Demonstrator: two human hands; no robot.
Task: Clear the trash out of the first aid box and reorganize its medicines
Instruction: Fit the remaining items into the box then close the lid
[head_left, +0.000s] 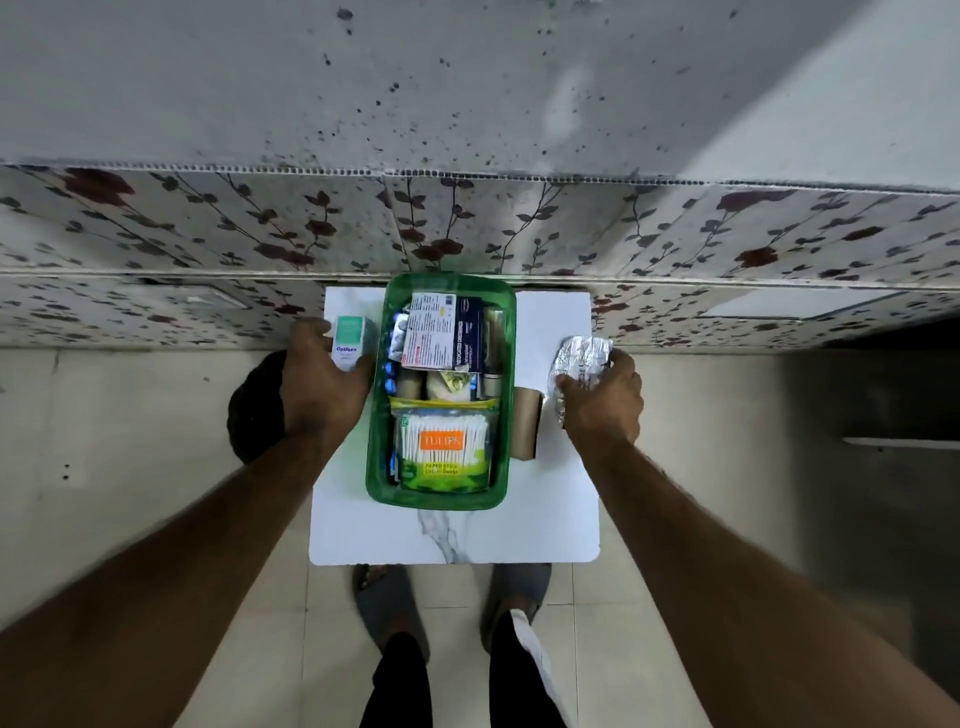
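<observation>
Left hand (317, 384) clamped around a small teal-and-white medicine carton (349, 343), held upright just outside the box wall at 9 o'clock. Right hand (602, 402) closed on a crumpled silver foil wrapper (579, 364), off the box at 3 o'clock, over the white marble-patterned board (452, 535).

Green first aid box (376, 467) centred on the board, long axis running 12 to 6. Contents: cotton swab pack (444, 449) at the 6 o'clock end; printed medicine cartons (441, 332) at the 12 o'clock end; small rolls and blister strips between, too cluttered to itemise. Cardboard tube (525, 423) lying on the board just beside the box's 3 o'clock wall, touching or nearly so — cannot tell which.

Judgement: sorting underway. Foil probably trash, to go away from the box at 3 o'clock; carton probably a keeper, with the box at 3 o'clock from the left-hand grip and that hand nearer.
</observation>
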